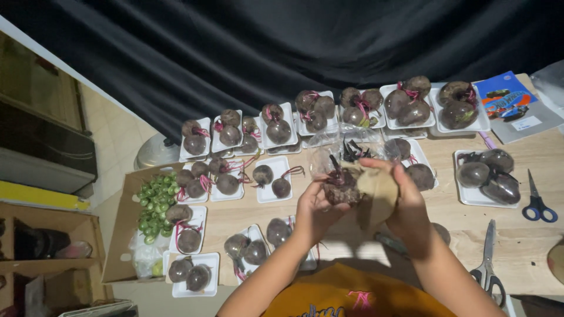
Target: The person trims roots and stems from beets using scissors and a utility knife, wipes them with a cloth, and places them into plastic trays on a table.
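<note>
From the head camera, both hands meet above the middle of the wooden worktop. The left hand has its fingers wrapped around a dark beetroot, pink stalk stubs poking up. The right hand has its fingers closed on a pale brown cloth pressed against that beetroot. Just behind, a clear plastic bag stands crumpled. White trays of beetroots line the worktop's far edge. Blue-handled scissors lie far right, grey scissors nearer, green grapes far left.
</note>
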